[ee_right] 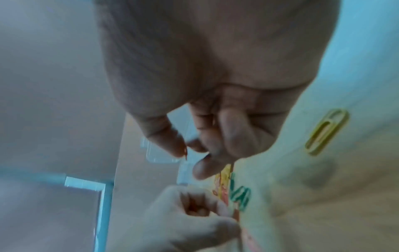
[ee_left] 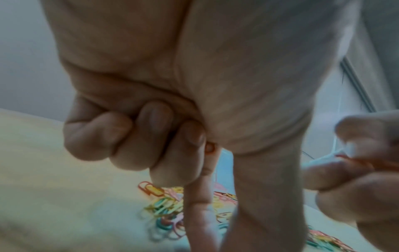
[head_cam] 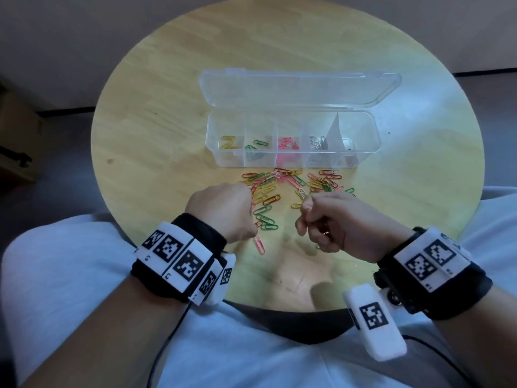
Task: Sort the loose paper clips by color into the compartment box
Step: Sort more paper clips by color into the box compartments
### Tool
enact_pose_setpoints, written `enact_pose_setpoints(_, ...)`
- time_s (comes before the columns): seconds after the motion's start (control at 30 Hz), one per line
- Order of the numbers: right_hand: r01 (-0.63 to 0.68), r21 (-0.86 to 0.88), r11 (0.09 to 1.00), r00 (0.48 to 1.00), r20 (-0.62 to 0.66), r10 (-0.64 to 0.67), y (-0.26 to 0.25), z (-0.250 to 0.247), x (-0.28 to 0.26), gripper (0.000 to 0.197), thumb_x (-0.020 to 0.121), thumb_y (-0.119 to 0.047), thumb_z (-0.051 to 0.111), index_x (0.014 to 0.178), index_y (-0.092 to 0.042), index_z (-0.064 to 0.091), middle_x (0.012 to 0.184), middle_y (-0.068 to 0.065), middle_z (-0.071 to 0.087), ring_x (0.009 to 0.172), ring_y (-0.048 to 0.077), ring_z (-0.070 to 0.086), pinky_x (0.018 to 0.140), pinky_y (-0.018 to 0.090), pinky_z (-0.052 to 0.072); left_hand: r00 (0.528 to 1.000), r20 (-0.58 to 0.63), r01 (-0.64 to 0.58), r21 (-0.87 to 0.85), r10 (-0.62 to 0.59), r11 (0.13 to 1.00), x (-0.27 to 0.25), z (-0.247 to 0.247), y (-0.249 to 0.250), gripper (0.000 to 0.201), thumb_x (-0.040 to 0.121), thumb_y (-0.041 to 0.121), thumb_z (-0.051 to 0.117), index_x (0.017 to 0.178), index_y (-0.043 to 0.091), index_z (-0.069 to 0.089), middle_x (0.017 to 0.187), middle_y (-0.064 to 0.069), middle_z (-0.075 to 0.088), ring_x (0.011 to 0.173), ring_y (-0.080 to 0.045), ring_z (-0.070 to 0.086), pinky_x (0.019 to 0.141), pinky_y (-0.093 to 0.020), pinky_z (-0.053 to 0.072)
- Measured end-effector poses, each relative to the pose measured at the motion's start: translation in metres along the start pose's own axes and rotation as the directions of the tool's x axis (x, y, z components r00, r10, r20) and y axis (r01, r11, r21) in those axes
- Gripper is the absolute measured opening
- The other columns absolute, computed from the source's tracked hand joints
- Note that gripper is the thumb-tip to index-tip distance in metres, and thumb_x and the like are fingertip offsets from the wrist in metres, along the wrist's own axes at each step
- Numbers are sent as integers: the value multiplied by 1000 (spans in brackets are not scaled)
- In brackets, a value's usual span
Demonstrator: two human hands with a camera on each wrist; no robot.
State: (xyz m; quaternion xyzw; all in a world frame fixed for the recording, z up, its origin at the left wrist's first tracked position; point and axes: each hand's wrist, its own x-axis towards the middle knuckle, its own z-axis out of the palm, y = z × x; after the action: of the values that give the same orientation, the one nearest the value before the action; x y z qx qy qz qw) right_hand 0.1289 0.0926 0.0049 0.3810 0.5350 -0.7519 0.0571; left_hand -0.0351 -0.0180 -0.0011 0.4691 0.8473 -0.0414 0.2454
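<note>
Both hands [head_cam: 223, 211] [head_cam: 333, 222] pinch clips; compartment box [head_cam: 363, 155] holds yellow, green, pink, silver separately.

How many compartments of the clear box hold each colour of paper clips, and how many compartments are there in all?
Yellow clips: 1
Green clips: 1
Pink clips: 1
Silver clips: 1
Fifth compartment, contents unclear: 1
Total: 5 compartments in the box

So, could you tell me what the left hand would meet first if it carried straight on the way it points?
Probably the loose paper clips just ahead of the left hand, before the compartment box; height is unclear.
</note>
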Motion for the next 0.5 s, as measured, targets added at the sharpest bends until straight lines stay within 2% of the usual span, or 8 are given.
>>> enact_pose_setpoints(0.03, -37, 163, 986, 999, 35, 32, -1, -3, -1, 11, 72, -4, 45, 68, -14, 45, 65, 14, 57, 41, 17, 40, 39, 18, 28, 1000, 4, -11, 11, 11, 1000, 1, 1, 2, 8, 70, 29, 68, 75, 22, 69, 75, 6, 68, 72, -18, 64, 64, -30, 52)
enact_pose_setpoints(0.1, -76, 359, 930, 995, 84, 49, -3, -6, 0, 9, 65, -7, 39, 64, -15, 41, 61, 14, 56, 38, 19, 43, 36, 17, 30, 999, 13, -33, 30, 32, 999, 3, 2, 5, 12, 69, 31, 68, 76, 22, 67, 75, 6, 67, 72, -18, 63, 62, -29, 50)
enact_pose_setpoints(0.23, -69, 481, 874, 997, 72, 39, 1, -9, 4, 15, 61, -6, 31, 55, -16, 40, 57, 11, 56, 35, 20, 46, 36, 18, 34, 994, 46, -98, 11, 97, 995, 4, 8, 9, 20, 70, 36, 62, 73, 17, 63, 69, 4, 65, 70, -19, 61, 56, -27, 44)
enact_pose_setpoints(0.3, -62, 502, 863, 997, 69, 32, 3, -9, 5, 16, 60, -5, 29, 56, -16, 39, 59, 11, 58, 39, 22, 50, 39, 20, 38, 989, 69, -125, -107, 133, 986, 5, 7, 7, 26, 75, 37, 55, 65, 13, 55, 64, 2, 59, 67, -21, 57, 57, -29, 41)
enact_pose_setpoints(0.37, -50, 529, 847, 996, 83, 7, 2, -9, 5, 15, 60, -4, 28, 59, -17, 37, 60, 11, 56, 46, 23, 49, 44, 22, 40, 980, 60, -162, -304, 189, 939, 5, 3, 3, 29, 80, 32, 48, 58, 14, 42, 58, 0, 46, 60, -21, 44, 56, -32, 33)
enact_pose_setpoints(0.43, -38, 544, 838, 996, 92, -15, 0, -9, 4, 11, 66, -7, 31, 62, -18, 32, 55, 5, 42, 46, 19, 36, 45, 23, 30, 968, -29, -231, -484, 248, 844, 3, -5, -2, 26, 79, 30, 41, 57, 18, 35, 56, 4, 35, 56, -16, 33, 56, -33, 25)
enact_pose_setpoints(0.5, -28, 514, 857, 997, 81, -16, 0, -11, 4, 21, 79, -15, 40, 62, -21, 28, 53, -3, 23, 46, 15, 18, 45, 25, 16, 954, -136, -292, -607, 266, 739, 0, -10, -5, 25, 79, 30, 38, 56, 20, 34, 53, 8, 32, 52, -13, 29, 56, -32, 24)
